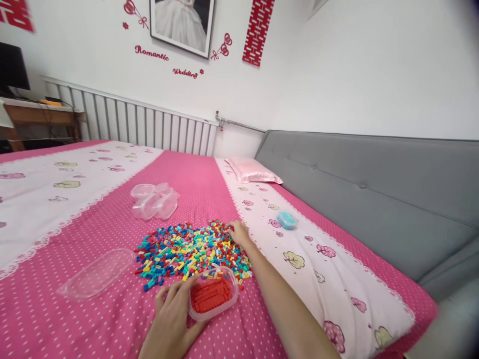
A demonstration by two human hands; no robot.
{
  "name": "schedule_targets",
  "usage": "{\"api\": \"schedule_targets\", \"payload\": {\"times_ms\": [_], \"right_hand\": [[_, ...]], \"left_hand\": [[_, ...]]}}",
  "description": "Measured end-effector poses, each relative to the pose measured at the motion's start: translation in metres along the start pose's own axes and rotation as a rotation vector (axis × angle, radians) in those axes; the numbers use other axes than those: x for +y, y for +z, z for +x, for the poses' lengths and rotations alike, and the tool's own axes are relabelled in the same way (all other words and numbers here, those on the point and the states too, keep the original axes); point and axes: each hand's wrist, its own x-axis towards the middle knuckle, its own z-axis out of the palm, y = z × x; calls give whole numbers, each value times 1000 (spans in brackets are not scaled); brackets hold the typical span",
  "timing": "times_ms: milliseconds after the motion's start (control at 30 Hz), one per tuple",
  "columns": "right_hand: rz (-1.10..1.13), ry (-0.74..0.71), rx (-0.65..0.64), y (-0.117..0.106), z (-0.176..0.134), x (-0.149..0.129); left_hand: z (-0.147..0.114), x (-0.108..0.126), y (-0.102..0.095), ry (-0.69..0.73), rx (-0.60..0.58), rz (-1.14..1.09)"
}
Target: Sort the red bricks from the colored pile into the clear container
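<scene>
My left hand (174, 311) grips the left side of a clear plastic box (235, 294), its thumb at the near side and its fingers over the rim. Red building bricks (211, 295) lie packed in rows inside it. Just behind the box spreads a loose pile of small bricks (183, 249) in blue, green, yellow, red and white. At the pile's far right edge is my right hand (238, 233), its fingers curled down among the bricks. Whatever is between those fingertips is too small to make out.
A clear lid (99, 274) lies on the pink dotted bedspread (112, 224) to the left. Several clear containers (155, 201) are grouped behind the pile. Toward the grey headboard (359, 194) sit a box of light-blue pieces (287, 220) and a pink pillow (252, 171).
</scene>
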Motion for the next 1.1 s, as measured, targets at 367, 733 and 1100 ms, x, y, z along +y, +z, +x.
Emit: {"api": "schedule_targets", "payload": {"times_ms": [367,733,1100], "right_hand": [[204,-52,33,-15,-16,-3],[532,-173,-13,-36,-74,-25],[542,-313,-37,-54,-165,-77]], "left_hand": [[1,10,-7,-2,-4,-44],[1,15,-12,-52,-64,-65],[-3,16,-16,-130,6,-117]]}}
